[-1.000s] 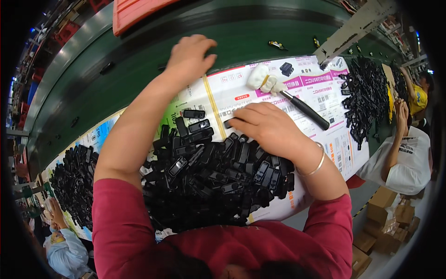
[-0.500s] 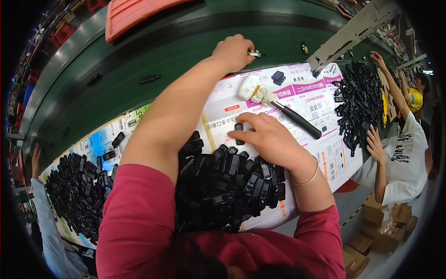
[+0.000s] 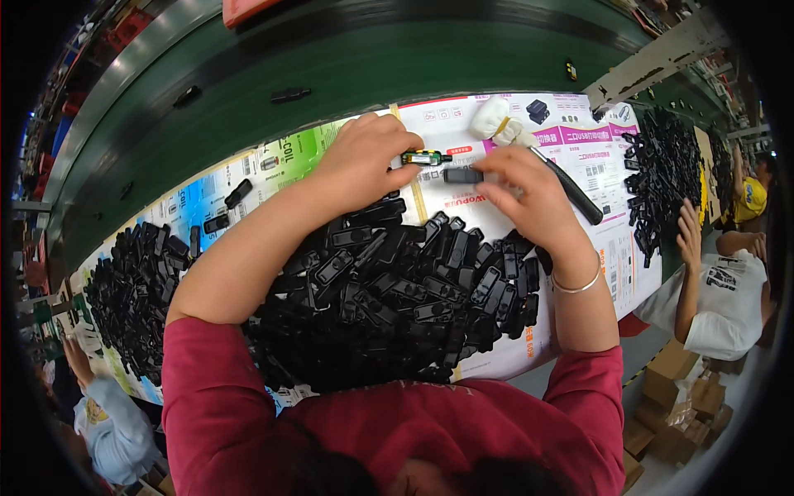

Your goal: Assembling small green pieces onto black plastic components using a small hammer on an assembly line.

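Left hand (image 3: 364, 161) and right hand (image 3: 525, 194) face each other, fingers bent, each closed in a fingertip pinch. Beyond them runs a wide green belt (image 3: 372, 62), with two loose dark parts (image 3: 290, 95) on it, ahead of the left hand and off to its left. Under both hands lies a worktop (image 3: 608, 240) covered with printed sheets in white, blue, green and magenta. Well to the right of the right hand is a person in a white shirt (image 3: 728, 293); far to the left of the left hand, another in a light blue top (image 3: 120, 430). A large heap of black casings (image 3: 372, 322) spreads on the near side of both hands. Smaller heaps lie well left of the left hand (image 3: 136, 298) and well right of the right hand (image 3: 657, 182). Just beyond and right of the right hand rests a tool with a black handle (image 3: 573, 188) and a white, cloth-like wrapped head (image 3: 494, 120). Between the hands, the right thumb and fingers grip one black casing (image 3: 461, 175) by its right end. Close by, slightly farther out, the left fingertips hold a slim yellow-green piece (image 3: 423, 157) with a black tip pointing toward the right hand. I cannot tell whether the two touch.
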The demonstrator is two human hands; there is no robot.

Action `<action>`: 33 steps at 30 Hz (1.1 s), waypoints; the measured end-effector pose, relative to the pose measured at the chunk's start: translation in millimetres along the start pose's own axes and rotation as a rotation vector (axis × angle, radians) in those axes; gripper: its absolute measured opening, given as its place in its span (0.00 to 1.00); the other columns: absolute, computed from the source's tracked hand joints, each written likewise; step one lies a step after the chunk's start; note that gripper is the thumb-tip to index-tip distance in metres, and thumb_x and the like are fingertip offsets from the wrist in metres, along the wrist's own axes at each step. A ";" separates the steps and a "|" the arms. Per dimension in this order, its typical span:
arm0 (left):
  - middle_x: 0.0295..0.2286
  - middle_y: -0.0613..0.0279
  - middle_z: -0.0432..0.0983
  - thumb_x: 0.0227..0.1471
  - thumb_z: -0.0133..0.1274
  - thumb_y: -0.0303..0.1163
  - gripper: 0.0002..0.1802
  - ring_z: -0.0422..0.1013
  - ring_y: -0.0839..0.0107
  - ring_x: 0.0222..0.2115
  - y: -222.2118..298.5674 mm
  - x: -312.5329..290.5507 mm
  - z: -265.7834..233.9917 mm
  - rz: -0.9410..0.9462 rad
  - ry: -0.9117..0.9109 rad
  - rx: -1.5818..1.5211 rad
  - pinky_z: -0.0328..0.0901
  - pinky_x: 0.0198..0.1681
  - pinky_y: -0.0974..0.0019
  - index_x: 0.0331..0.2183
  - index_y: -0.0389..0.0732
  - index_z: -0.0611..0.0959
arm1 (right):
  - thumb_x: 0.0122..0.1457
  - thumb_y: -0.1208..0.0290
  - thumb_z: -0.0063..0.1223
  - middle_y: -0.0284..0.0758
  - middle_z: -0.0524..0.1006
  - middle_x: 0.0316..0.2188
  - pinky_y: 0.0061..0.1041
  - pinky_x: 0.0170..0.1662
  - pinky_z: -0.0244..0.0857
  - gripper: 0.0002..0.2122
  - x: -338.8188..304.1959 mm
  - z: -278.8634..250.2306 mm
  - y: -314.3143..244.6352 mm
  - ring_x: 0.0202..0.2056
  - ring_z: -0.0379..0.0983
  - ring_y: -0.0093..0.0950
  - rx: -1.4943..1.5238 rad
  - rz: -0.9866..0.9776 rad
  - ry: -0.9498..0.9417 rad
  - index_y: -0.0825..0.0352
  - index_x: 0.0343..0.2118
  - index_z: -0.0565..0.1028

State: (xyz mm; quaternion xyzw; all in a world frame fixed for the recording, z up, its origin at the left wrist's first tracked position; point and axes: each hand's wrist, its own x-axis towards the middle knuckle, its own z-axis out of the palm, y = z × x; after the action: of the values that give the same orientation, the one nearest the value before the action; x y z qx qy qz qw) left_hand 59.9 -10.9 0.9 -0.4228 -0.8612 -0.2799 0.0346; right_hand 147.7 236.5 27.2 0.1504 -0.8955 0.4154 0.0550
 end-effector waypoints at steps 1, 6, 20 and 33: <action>0.33 0.60 0.74 0.44 0.62 0.34 0.14 0.68 0.59 0.38 1.2 -1.8 2.2 -0.032 0.002 -0.036 0.62 0.44 0.59 0.36 0.41 0.81 | 0.50 0.73 0.63 0.38 0.76 0.36 0.31 0.41 0.68 0.12 5.7 4.9 -1.2 0.38 0.73 0.36 -0.002 0.004 -0.006 0.67 0.38 0.78; 0.32 0.60 0.74 0.42 0.63 0.34 0.15 0.68 0.59 0.38 1.1 -3.2 0.7 -0.084 -0.009 -0.060 0.62 0.44 0.59 0.36 0.42 0.81 | 0.51 0.72 0.61 0.37 0.77 0.34 0.33 0.42 0.67 0.11 34.7 25.0 -2.2 0.37 0.72 0.37 -0.158 -0.157 0.028 0.66 0.37 0.78; 0.32 0.61 0.74 0.43 0.63 0.35 0.14 0.69 0.60 0.38 7.6 -4.6 1.7 -0.075 0.046 -0.103 0.61 0.45 0.59 0.35 0.44 0.82 | 0.49 0.71 0.61 0.35 0.76 0.34 0.33 0.43 0.67 0.10 33.1 35.6 -5.6 0.38 0.72 0.36 -0.393 -0.199 -0.008 0.66 0.36 0.79; 0.32 0.64 0.75 0.44 0.63 0.36 0.13 0.70 0.62 0.38 11.9 -3.8 0.1 -0.074 0.017 0.017 0.61 0.44 0.59 0.35 0.43 0.84 | 0.52 0.78 0.56 0.43 0.75 0.41 0.34 0.45 0.68 0.14 -22.0 -34.0 28.5 0.40 0.73 0.39 -0.416 0.119 0.053 0.70 0.43 0.74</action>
State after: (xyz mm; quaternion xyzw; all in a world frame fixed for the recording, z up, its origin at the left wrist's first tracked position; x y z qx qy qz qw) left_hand 71.2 -7.8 5.1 -0.3879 -0.8784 -0.2772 0.0348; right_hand 158.7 284.7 23.6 0.0718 -0.9673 0.2281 0.0839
